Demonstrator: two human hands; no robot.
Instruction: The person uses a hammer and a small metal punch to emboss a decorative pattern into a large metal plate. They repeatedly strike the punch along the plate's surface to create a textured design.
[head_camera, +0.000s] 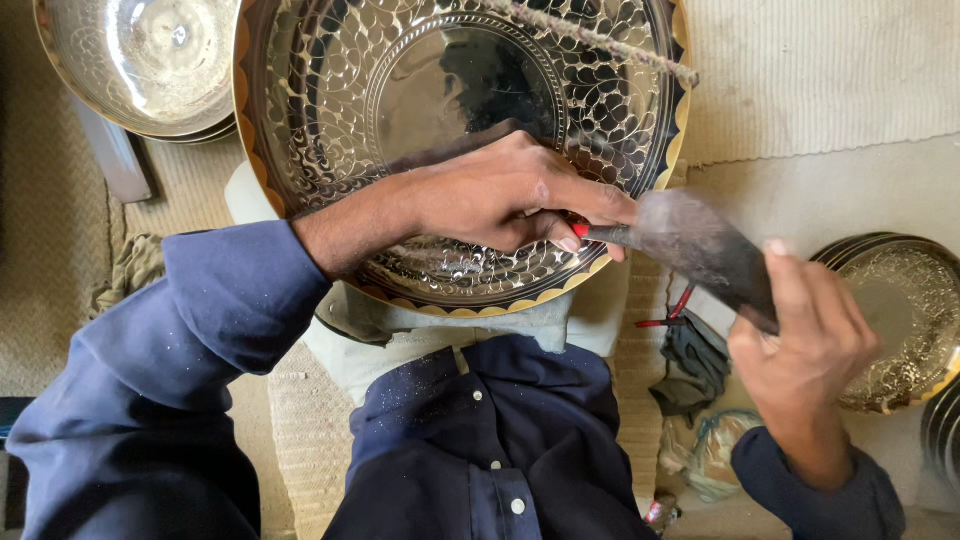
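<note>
Brass, engraved and gleaming, the big plate (440, 120) leans against my lap at twelve o'clock while my left hand (500, 195) pinches a red-tipped tool (600, 233) at its rim and my right hand (810, 345) at four o'clock swings a dark hammer (705, 250), both closed tight.

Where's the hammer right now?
In the head view the hammer is at centre-right, gripped by the right hand, its dark head just off the big engraved plate's lower right rim, beside the left hand.

Large tray (330, 90) on the lap, bowl (140, 60) to its left, plates (905, 320) to the right on the mat (820, 70)
</note>
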